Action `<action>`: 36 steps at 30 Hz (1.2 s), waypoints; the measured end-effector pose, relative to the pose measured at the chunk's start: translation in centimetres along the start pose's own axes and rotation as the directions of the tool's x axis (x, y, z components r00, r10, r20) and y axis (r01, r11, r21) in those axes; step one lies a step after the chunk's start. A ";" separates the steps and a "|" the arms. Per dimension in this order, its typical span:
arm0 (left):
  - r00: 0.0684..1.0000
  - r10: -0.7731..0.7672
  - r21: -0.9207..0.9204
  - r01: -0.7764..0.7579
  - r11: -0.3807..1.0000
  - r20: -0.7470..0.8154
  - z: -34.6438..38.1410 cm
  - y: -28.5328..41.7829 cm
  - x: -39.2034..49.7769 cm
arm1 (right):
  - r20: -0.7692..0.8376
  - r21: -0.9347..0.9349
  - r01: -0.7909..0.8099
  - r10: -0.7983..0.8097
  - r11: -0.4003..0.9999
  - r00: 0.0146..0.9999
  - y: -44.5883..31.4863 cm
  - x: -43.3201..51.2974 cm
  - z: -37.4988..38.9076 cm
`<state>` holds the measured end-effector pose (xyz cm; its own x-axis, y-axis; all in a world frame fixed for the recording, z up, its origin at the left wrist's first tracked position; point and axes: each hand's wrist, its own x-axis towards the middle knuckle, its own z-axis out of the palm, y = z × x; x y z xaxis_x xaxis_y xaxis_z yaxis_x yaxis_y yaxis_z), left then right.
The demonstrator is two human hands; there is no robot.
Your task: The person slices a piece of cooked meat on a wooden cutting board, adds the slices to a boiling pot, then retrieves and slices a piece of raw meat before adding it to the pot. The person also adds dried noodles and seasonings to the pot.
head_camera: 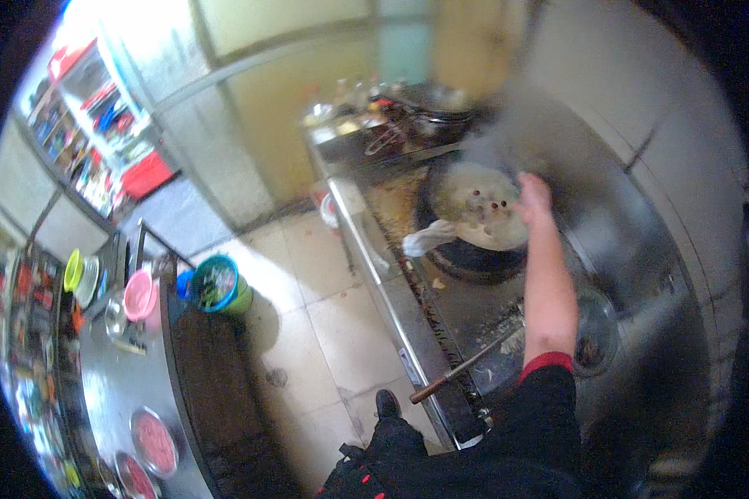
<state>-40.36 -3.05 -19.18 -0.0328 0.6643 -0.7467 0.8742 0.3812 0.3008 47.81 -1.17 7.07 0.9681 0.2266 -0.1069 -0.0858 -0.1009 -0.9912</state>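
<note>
My right hand [534, 198] reaches over the right side of a steaming wok [468, 234]. Its fingers look apart and I see nothing held between them, though blur and steam soften the view. Pale, cloudy liquid [455, 193] fills the wok, with several small dark-red round pieces [494, 206] near its middle. A bunched white cloth [429, 238] lies at the wok's near left rim. Below the wok, a long tool with a wooden handle [452, 374] rests across the stove [474, 312], its grip overhanging the front edge. My left hand is out of view.
Bottles and seasoning containers [349, 112] stand beyond the wok. A glass bowl [593, 343] sits right of my forearm. Leftward, a metal table [109, 374] bears a pink basket [140, 295] and steel bowls of red-pink food [155, 441]. A blue-rimmed bin [215, 284] stands on the tiled floor.
</note>
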 end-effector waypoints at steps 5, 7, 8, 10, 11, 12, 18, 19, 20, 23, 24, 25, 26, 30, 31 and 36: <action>0.989 -0.147 -0.145 0.143 0.979 -0.018 2.8 -4.8 -8.9 | 0.045 0.139 0.327 -0.336 0.935 0.941 0.1 -3.9 4.0; 0.979 -0.190 -0.178 0.201 0.963 0.077 4.8 -6.6 -12.5 | 0.262 0.252 0.337 -0.400 0.907 0.878 1.5 -9.9 7.4; 0.976 -0.217 -0.196 0.214 0.957 0.009 5.5 -7.2 -13.6 | 0.360 0.306 0.267 -0.371 0.914 0.856 2.4 -13.6 8.8; 0.973 -0.172 -0.314 0.117 0.942 -0.153 6.7 -8.0 -14.8 | 0.599 0.267 0.285 -0.390 0.921 0.699 5.0 -22.2 11.8; 0.935 -0.164 -0.249 0.085 0.965 -0.315 7.1 -8.2 -15.1 | 0.836 0.461 0.267 -0.515 0.846 0.188 6.0 -26.3 13.2; 0.927 -0.245 -0.368 0.131 0.921 -0.283 7.0 -8.4 -14.8 | 0.870 0.317 0.225 -0.377 0.921 0.319 9.1 -31.9 14.1; 0.968 -0.136 -0.975 0.219 0.027 0.213 8.3 -13.6 -17.4 | 0.782 0.172 0.644 0.295 0.745 -0.550 26.6 -56.4 15.5; 0.964 -0.133 -0.972 0.234 0.031 0.228 9.1 -15.7 -18.4 | 0.682 0.175 0.692 0.420 0.701 -0.598 29.4 -59.7 14.9; 0.977 -0.152 -0.989 0.149 -0.011 0.149 10.3 -17.7 -19.4 | 0.616 0.176 0.739 0.513 0.650 -0.598 31.9 -62.2 14.8; 0.989 -0.147 -0.995 0.017 -0.099 0.032 13.0 -25.5 -21.1 | 0.532 0.199 0.822 0.646 0.534 -0.548 37.3 -69.5 14.7; 0.986 -0.168 -1.000 -0.007 -0.008 -0.006 13.0 -28.3 -21.1 | 0.521 0.213 0.838 0.667 0.503 -0.532 38.3 -71.5 15.0; 0.982 -0.186 -0.997 -0.025 0.072 -0.038 12.8 -31.4 -21.2 | 0.512 0.222 0.853 0.688 0.472 -0.514 39.0 -73.6 15.3; 0.976 -0.209 -0.989 -0.030 0.142 -0.060 13.1 -33.7 -22.2 | 0.504 0.230 0.867 0.709 0.441 -0.494 39.3 -75.4 15.3; 0.750 -0.546 -0.838 -0.019 0.546 -0.373 10.6 -41.8 -26.5 | 0.460 0.282 0.892 0.767 0.353 -0.448 39.2 -82.0 15.7; 0.725 -0.587 -0.880 -0.053 0.473 -0.359 9.9 -43.2 -27.9 | 0.447 0.301 0.892 0.776 0.337 -0.444 38.9 -83.4 15.7; 0.575 -0.734 -0.930 -0.166 0.328 -0.361 7.3 -47.1 -32.5 | 0.370 0.404 0.868 0.816 0.289 -0.444 37.5 -89.2 16.9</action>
<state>-76.91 -47.28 -13.37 -0.8357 0.3343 -0.4356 -0.1585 0.6127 0.7743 -45.71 -8.77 -21.88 -0.5866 0.1755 -0.7906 0.7205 0.5590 -0.4104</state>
